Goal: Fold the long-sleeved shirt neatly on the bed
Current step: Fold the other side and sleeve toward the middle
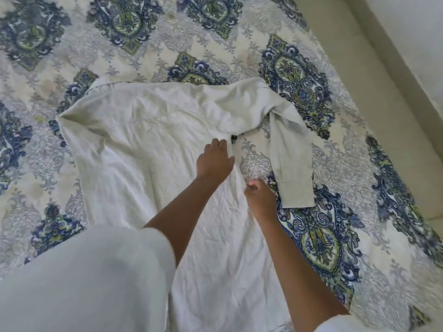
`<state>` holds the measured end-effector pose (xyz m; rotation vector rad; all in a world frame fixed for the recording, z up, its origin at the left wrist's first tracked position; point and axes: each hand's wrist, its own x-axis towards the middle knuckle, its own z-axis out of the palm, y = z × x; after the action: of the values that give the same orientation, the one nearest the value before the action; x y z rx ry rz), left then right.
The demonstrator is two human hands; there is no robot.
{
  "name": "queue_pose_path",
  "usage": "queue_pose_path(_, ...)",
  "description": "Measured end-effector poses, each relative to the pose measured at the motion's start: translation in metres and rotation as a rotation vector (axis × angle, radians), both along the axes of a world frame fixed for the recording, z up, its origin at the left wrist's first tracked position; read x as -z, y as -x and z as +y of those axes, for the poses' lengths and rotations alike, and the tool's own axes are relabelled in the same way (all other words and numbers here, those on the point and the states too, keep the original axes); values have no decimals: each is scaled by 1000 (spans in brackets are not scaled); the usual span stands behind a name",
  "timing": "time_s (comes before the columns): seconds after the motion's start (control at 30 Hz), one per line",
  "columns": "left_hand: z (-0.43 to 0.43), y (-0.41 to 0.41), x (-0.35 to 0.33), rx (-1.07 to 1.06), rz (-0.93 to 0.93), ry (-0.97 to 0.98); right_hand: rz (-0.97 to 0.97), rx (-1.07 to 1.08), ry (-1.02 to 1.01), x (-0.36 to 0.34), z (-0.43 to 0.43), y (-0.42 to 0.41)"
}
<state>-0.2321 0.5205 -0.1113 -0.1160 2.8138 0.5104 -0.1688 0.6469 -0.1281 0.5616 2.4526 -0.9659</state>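
Bedding with blue, green and grey medallions covers the bed, which fills nearly the whole view; a pale wall is seen at the upper right. On the bed the white long-sleeved shirt is spread flat and creased, its body running from the middle of the view down to the lower edge. One sleeve is bent at the shoulder and laid down along the shirt's right side, with patterned bedding showing between it and the body. The left hand is laid palm-down on the shirt's right edge, fingers loosely apart. The right hand is closed, pinching that same edge just below. A small dark item is seen just beyond the left fingertips; what it is cannot be told.
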Motion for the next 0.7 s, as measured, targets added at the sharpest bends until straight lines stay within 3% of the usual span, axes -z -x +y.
queue_pose_path(0.13,28,29,11,-97,-26,272,16,-116,82,5,6,-10)
queue_pose_path(0.23,25,45,18,-36,14,448,66,-97,138,8,6,-16)
queue_pose_path(0.33,13,59,18,57,79,467,118,-119,168,5,4,-20)
queue_pose_path(0.43,-1,74,6,-101,81,189,136,-195,148,5,2,-21)
queue_pose_path(0.7,-61,82,-14,-948,-110,-995,193,-428,24,-4,-14,-27)
